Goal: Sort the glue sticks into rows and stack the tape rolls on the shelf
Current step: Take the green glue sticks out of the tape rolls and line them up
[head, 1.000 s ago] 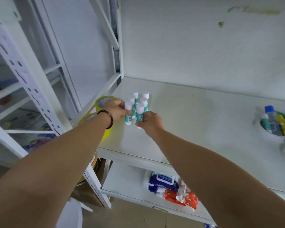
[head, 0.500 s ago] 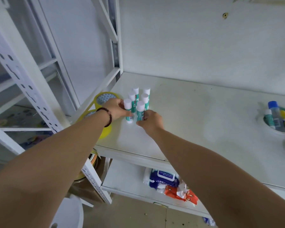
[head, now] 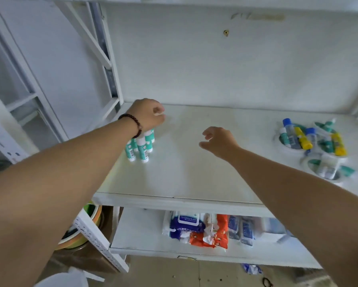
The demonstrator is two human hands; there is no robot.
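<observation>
Several white-and-teal glue sticks point(head: 141, 146) stand upright in a tight cluster at the left of the white shelf point(head: 174, 175). My left hand point(head: 148, 116) hovers above the back of the cluster, fingers curled, and its wrist hides the rear sticks. Whether it holds anything I cannot tell. My right hand point(head: 218, 141) is lifted over the shelf's middle, fingers apart and holding nothing. At the far right lie white tape rolls point(head: 285, 149), with more glue sticks and small blue- and yellow-capped bottles point(head: 300, 136) resting in and on them.
A wall closes the back of the shelf. Packets of wipes point(head: 196, 229) lie on the lower shelf. Slotted white uprights point(head: 95, 237) stand to the left, with yellow-green rolls point(head: 78, 237) beyond them. Another shelf hangs overhead.
Both hands have let go of the glue-stick cluster. My right hand has pulled away to the right; my left hand has risen above the sticks. The view has shifted rightward.
</observation>
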